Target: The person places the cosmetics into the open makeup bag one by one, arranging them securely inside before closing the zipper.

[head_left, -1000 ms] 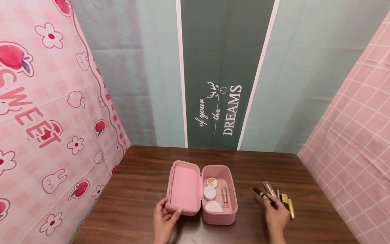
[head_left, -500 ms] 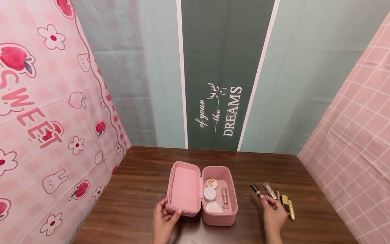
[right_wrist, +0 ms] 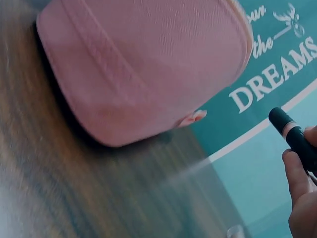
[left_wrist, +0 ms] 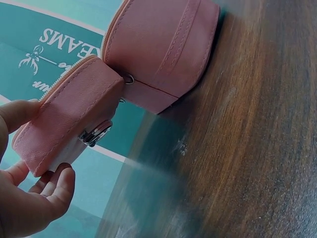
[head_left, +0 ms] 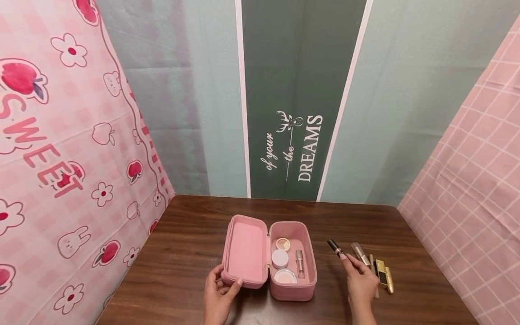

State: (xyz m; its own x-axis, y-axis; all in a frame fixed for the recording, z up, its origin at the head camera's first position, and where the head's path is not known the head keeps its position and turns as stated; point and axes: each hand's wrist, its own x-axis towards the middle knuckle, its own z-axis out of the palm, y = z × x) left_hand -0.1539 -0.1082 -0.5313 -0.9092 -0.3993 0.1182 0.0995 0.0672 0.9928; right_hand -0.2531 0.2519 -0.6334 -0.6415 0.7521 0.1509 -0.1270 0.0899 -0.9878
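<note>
A pink makeup case (head_left: pixel 291 292) stands on the table with its lid (head_left: pixel 246 248) swung out to the left. My left hand (head_left: pixel 218 294) grips the lid's near corner, thumb on the rim; in the left wrist view the lid (left_wrist: pixel 72 106) shows a metal clasp. Inside the case lie a small round palette (head_left: pixel 283 244), a lidded jar (head_left: pixel 280 258), a white round compact (head_left: pixel 285 276) and a lipstick-like tube (head_left: pixel 299 263). Right of the case, my right hand (head_left: pixel 360 283) pinches a black lipstick-like tube (head_left: pixel 334 247), its free end pointing toward the case.
Beside the right hand on the brown table (head_left: pixel 195 212) lie a clear-and-silver tube (head_left: pixel 359 253), a gold-and-black compact (head_left: pixel 381 271), a gold tube (head_left: pixel 389 280) and a slim stick partly hidden by the hand. Printed cloths hang behind and at both sides.
My right hand has lifted the black tube away from the other cosmetics and moved it left, toward the case. The left hand keeps its hold on the lid.
</note>
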